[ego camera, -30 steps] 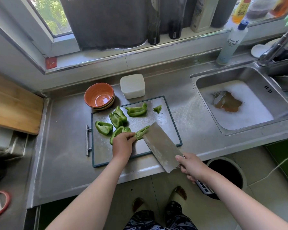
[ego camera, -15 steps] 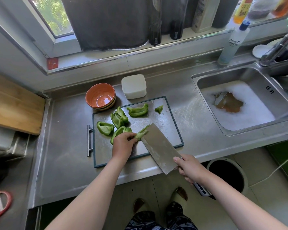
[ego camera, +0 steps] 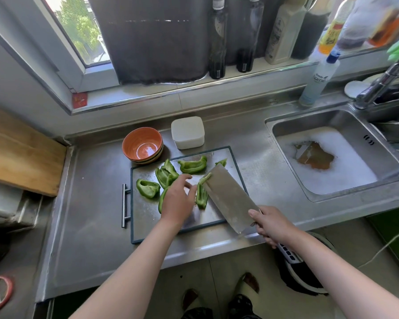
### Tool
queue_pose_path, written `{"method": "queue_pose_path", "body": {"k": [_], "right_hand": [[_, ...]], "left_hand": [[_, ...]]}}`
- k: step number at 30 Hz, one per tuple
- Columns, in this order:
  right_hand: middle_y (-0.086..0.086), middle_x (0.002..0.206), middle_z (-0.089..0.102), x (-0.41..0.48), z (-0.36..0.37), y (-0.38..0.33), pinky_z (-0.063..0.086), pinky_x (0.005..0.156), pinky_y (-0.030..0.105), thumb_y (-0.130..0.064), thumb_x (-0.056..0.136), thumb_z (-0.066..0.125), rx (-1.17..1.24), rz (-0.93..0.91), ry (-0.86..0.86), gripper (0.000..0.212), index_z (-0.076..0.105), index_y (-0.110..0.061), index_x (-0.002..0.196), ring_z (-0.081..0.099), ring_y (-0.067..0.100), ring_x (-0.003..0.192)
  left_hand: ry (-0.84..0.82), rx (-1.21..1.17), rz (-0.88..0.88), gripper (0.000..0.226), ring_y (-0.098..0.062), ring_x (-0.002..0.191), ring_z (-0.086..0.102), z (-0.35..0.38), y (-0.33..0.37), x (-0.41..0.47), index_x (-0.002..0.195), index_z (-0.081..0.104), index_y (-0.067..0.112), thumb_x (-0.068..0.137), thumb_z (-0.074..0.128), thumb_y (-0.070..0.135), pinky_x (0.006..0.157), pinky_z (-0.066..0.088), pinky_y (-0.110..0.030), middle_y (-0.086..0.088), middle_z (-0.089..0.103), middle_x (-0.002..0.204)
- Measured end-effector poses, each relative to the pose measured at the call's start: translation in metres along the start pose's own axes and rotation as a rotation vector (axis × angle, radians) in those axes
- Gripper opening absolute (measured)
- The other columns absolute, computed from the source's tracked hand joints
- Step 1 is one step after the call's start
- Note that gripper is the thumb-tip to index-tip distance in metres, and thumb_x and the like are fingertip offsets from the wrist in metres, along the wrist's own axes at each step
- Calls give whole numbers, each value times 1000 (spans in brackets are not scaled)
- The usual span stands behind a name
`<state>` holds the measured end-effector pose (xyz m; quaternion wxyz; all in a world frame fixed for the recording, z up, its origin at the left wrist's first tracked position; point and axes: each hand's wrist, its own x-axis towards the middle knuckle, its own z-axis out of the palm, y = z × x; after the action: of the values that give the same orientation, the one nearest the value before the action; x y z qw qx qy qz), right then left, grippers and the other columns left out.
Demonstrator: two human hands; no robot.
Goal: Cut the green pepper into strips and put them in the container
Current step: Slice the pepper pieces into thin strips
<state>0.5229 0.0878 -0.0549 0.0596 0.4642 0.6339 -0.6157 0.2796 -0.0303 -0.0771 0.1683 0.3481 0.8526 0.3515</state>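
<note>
Grips cleaver [ego camera: 228, 196] in right hand [ego camera: 272, 224], blade against a pepper piece [ego camera: 201, 196] on the cutting board [ego camera: 148, 219]. Spreads left hand [ego camera: 178, 200] loosely just left of it, possibly touching. Container [ego camera: 187, 132] just past the board's far edge.

Left hand [ego camera: 177, 201], right hand [ego camera: 272, 223]: both bare. Forearms bare from each wrist back to lower frame edge, looking wider toward camera through wide-angle lens. Well below grip, between forearms: dark trousers [ego camera: 237, 306] with pale speckled print, only small patch visible. Just nearer grip than trousers: two pale slippers [ego camera: 244, 292], one per foot, open at toe, toe area brown. Finer detail too small to tell.
</note>
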Motion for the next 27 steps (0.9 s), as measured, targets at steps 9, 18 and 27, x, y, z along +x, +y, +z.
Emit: {"method": "queue_pose_path", "body": {"k": [9,18,27], "right_hand": [[0,51,39,3,-8,-22,27,42,23,-26,107,43,-38,-50,-11,29,46,-12,81,26,15,39],[-1,50,37,10,-12,-19,25,45,22,-25,106,45,-27,-12,72,29,42,-15,79,26,14,38],[-4,48,39,21,-12,-25,26,43,20,-24,106,45,-25,-36,148,29,45,-13,80,27,13,36]], "left_hand": [[-33,-169,-134,22,-4,72,60,-3,18,40,90,68,25,76,84,29,65,45,-23,12,65,80],[-12,235,-8,12,-14,80,58,-15,-8,36,82,71,25,87,73,35,62,40,-28,9,67,81],[-240,804,332,31,-21,114,43,-6,-16,32,108,72,35,81,64,47,99,14,-35,12,61,116]]}}
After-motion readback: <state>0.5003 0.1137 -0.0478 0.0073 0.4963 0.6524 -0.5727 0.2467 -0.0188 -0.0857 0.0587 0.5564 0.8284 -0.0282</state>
